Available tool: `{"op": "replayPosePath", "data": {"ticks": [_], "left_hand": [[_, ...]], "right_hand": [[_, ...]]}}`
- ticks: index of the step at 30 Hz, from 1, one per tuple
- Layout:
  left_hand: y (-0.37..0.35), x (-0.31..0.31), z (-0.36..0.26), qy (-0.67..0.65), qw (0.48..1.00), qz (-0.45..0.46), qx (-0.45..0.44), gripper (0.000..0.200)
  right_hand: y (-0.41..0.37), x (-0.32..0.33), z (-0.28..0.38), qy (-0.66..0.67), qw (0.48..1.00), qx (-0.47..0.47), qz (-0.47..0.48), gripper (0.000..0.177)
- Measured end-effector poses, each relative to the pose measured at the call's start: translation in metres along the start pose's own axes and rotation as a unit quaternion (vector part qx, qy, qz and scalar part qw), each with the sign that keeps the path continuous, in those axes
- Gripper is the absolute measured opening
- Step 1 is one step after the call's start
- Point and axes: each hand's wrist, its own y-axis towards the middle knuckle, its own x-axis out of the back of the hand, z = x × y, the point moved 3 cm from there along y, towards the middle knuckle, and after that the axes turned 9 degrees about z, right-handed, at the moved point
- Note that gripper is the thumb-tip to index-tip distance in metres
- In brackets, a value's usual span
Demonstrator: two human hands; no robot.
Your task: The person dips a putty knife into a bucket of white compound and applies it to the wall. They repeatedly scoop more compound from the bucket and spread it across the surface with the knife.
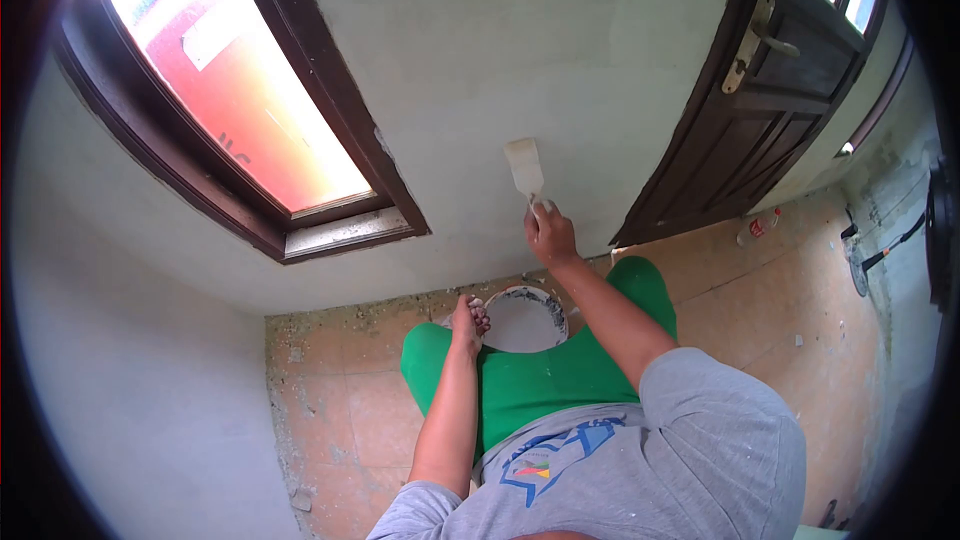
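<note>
Against wall, brush, bristles hard to discern.

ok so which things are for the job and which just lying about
For the job:
- flat tool in the right hand
- bucket beside the left hand
- wall

Just lying about, it seems:
- bottle by the door
- black-and-orange rod, far right

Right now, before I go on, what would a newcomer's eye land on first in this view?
Probably the bright window at upper left, glowing white and red-orange. Next would come the vivid green trousers low in the middle, behind a round tub of pale grey material. Above it, the right hand holds a pale flat tool up at the wall.
</note>
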Motion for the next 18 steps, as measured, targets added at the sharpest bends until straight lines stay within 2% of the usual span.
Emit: {"op": "replayPosePath", "data": {"ticks": [2, 5, 9, 14, 18], "left_hand": [[0.005, -0.004, 0.001, -0.004, 1.0, -0.003, -0.005, 0.029], [0.011, -0.001, 0.003, 0.021, 1.0, -0.012, -0.01, 0.028], [0.005, -0.004, 0.001, 0.041, 0.999, -0.029, -0.008, 0.028], [-0.001, -0.006, 0.001, 0.072, 0.997, -0.019, 0.004, 0.025], [-0.005, -0.01, 0.002, 0.066, 0.996, -0.052, -0.015, 0.03]], "right_hand": [[-0.002, 0.017, 0.002, 0.022, 0.997, 0.044, -0.061, 0.021], [0.038, 0.045, 0.005, 0.001, 0.99, 0.071, -0.121, 0.019], [0.084, 0.054, 0.0, 0.006, 0.991, 0.032, -0.126, 0.025], [0.05, 0.014, -0.025, -0.049, 0.998, -0.024, -0.024, 0.031], [0.006, 0.013, -0.028, -0.031, 0.995, -0.078, 0.056, 0.034]]}}
